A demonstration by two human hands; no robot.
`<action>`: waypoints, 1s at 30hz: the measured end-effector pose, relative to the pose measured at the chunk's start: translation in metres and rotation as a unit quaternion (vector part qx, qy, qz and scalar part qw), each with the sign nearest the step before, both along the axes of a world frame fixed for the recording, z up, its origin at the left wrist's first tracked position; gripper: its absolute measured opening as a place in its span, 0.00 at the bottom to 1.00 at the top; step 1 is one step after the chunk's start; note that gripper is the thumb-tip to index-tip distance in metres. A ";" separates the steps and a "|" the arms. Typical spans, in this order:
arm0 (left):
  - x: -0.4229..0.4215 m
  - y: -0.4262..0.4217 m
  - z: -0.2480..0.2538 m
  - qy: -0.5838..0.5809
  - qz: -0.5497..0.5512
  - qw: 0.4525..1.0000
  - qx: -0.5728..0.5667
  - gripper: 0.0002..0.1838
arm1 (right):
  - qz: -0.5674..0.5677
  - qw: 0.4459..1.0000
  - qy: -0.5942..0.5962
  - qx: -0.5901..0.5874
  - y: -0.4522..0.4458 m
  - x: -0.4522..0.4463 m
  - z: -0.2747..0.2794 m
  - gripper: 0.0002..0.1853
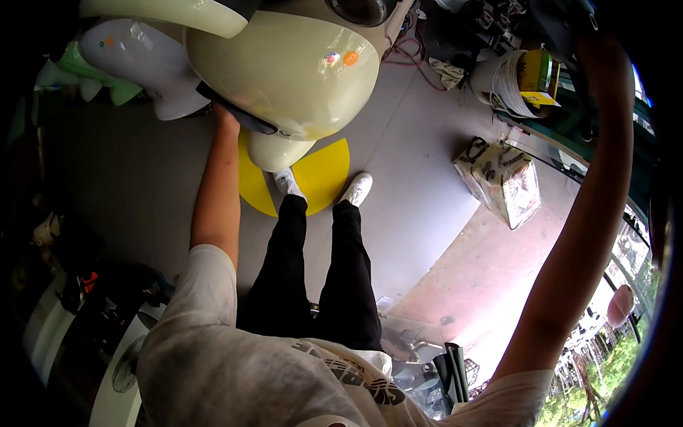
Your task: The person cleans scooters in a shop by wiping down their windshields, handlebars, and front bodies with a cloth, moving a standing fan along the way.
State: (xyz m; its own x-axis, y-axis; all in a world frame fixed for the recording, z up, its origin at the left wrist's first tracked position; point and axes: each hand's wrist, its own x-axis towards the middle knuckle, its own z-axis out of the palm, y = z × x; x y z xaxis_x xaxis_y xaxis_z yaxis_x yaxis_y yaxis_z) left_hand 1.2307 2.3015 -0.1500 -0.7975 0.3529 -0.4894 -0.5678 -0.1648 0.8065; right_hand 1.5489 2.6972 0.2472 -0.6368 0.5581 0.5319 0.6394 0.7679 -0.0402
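A cream scooter body (pixel 284 71) with an orange round sticker stands in front of me at the top. Its front fender (pixel 277 151) is over a yellow circle (pixel 324 171) on the floor. My left arm reaches up to the dark trim at the body's lower left edge, where my left hand (pixel 226 117) is mostly hidden behind it. On the right my arm is stretched far up, and my right hand (pixel 601 53) is in deep shadow beside a dark object at the frame's top edge. Its fingers cannot be made out.
A grey scooter (pixel 139 60) is at the upper left. At the upper right a white bucket (pixel 498 82) holds a yellow box (pixel 537 75), near tangled cables. A patterned bag (pixel 501 178) lies on the floor to the right. My feet are by the yellow circle.
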 end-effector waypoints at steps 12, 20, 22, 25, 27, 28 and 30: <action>0.034 -0.079 -0.124 0.002 -0.089 0.949 -0.302 0.38 | 0.029 0.999 0.034 -0.021 -0.003 0.000 -0.001 0.23; 0.112 -0.078 -0.096 0.302 -0.395 0.669 -0.552 0.38 | 0.012 1.000 0.020 -0.012 0.009 0.005 0.000 0.21; 0.115 -0.088 -0.098 0.322 -0.463 0.586 -0.581 0.39 | 0.002 1.000 0.004 0.008 0.012 0.007 -0.001 0.21; 0.117 -0.116 -0.117 0.361 -0.368 0.630 -0.581 0.54 | -0.032 0.999 0.008 -0.025 0.002 0.000 0.001 0.21; 0.118 -0.126 -0.104 0.303 -0.392 0.645 -0.582 0.55 | -0.047 0.999 0.006 -0.025 -0.001 0.000 0.002 0.21; 0.118 -0.135 -0.104 0.243 -0.415 0.657 -0.581 0.55 | -0.042 0.999 0.005 -0.027 -0.004 0.000 0.003 0.20; 0.123 -0.149 -0.107 0.219 -0.430 0.657 -0.579 0.56 | -0.036 0.999 0.002 -0.029 -0.008 0.000 0.004 0.20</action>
State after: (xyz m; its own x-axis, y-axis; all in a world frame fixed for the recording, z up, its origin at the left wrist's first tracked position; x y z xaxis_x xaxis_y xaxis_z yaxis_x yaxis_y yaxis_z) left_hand 1.3537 2.1527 -0.2571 -0.7001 0.3579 -0.6179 0.2792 0.9336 0.2245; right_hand 1.5490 2.6891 0.2516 -0.5913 0.6323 0.5005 0.6932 0.7157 -0.0853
